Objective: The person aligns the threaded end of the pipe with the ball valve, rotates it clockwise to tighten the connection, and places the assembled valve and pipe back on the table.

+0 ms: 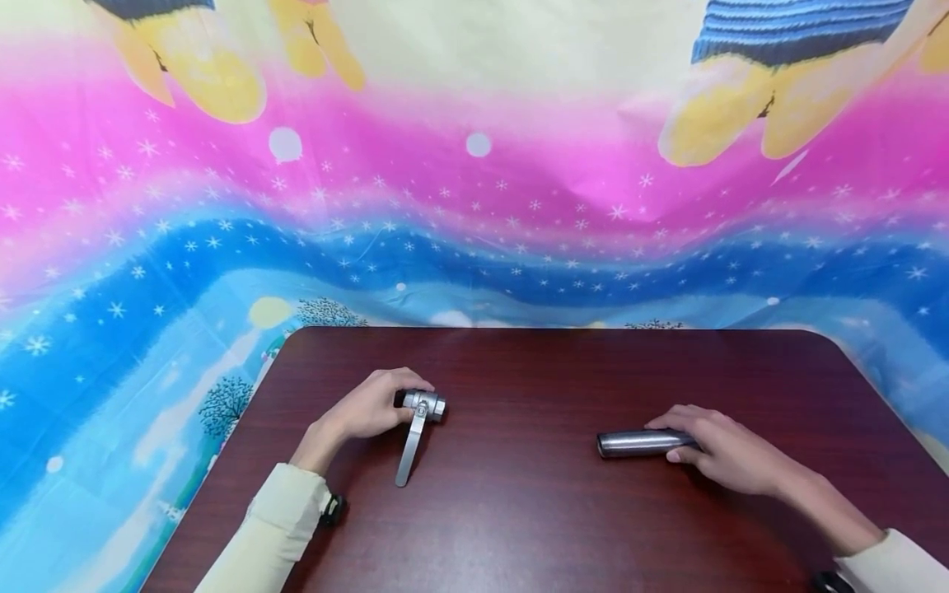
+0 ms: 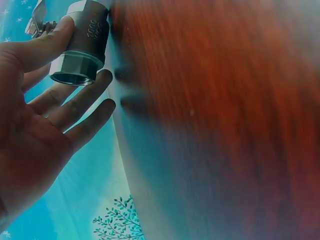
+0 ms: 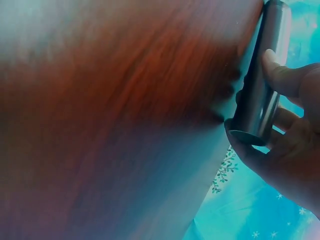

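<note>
My left hand [image 1: 374, 403] grips a metal ball valve [image 1: 424, 403] by its body, at the left of the table. The valve's flat lever handle [image 1: 410, 453] points toward the front. In the left wrist view the thumb lies on the valve body [image 2: 89, 37], and its open threaded end faces the palm. Toward the right side, my right hand [image 1: 715, 445] holds a short steel pipe [image 1: 638, 444] between thumb and fingers, its hollow end pointing left. The right wrist view shows the thumb on the near side of the pipe [image 3: 260, 90] and fingers behind it.
Both hands are over a dark red-brown wooden table [image 1: 511, 511] with rounded far corners. Behind it hangs a colourful printed cloth [image 1: 474, 206] with snowflakes, reaching down past the left edge. Dark bands [image 1: 333, 511] sit at both wrists, by the pale sleeves [image 1: 278, 519].
</note>
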`<control>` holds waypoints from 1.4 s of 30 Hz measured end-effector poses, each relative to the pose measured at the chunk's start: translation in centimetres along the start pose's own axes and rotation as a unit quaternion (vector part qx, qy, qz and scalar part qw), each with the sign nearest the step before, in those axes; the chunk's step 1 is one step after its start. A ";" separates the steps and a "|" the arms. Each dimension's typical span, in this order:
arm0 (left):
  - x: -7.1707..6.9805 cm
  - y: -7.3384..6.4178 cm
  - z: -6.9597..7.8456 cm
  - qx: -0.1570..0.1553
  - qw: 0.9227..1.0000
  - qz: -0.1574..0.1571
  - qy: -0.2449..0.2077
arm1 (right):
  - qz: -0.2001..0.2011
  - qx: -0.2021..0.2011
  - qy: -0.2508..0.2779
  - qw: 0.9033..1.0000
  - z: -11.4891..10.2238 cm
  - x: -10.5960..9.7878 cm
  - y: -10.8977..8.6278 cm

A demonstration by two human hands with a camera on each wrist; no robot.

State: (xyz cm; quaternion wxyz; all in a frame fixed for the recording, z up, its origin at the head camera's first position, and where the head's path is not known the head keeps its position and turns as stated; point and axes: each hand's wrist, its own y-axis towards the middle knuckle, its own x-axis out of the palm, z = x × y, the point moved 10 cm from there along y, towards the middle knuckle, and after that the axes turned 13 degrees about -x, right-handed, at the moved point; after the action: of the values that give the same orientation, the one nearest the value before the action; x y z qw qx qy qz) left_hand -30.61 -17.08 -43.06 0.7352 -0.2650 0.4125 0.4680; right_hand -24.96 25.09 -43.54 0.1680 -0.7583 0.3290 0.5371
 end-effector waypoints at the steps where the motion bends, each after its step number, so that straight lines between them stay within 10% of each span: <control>1: 0.0 -0.1 0.1 0.002 1.000 0.003 0.000 | 0.001 0.002 0.008 1.000 -0.1 0.0 -0.1; 30: -2.8 -3.3 4.8 -0.020 0.983 0.147 -0.112 | 0.189 0.057 0.159 0.967 -1.9 -2.2 -0.7; 42: -2.2 -3.9 7.4 -0.026 0.972 0.160 -0.168 | 0.214 0.069 0.176 0.958 -3.5 -2.1 0.2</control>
State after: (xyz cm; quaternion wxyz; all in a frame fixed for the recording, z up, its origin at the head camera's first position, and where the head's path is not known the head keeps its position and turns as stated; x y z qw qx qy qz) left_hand -24.90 -14.00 -37.28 0.7022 -0.1326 0.3077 0.6282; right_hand -23.04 23.52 -40.32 0.0409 -0.7393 0.5442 0.3945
